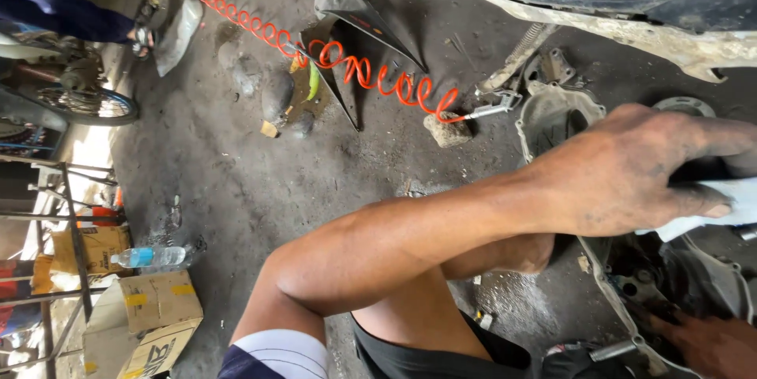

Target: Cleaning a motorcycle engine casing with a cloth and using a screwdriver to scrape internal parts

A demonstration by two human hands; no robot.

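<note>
at the far left, low in the view, flattened cardboard boxes (154, 312) lie on the concrete floor (236, 182), tan with yellow tape patches and dark lettering on one flap. just above them a clear plastic water bottle (150, 257) lies on its side, with a blue label band and a white cap; how full it is cannot be told. a bicycle wheel (87, 103) stands at the left edge. further right, an orange coiled air hose (331, 52) runs from the top left down to a metal blow gun (493, 107), which lies beside a small stone (447, 130). a dark plastic body panel (355, 12) lies under the hose. right of the blow gun an open metal engine cover (552, 115) rests on the floor like a shallow dish, its inside dark. the left hand (631, 174) reaches across, its grip pressed together, pinching a white cloth (721, 213) over the open engine casing (678, 284), greasy parts inside. the right hand (710, 343) is at the bottom right corner, touching the casing's lower edge; its grip cannot be told.
</note>
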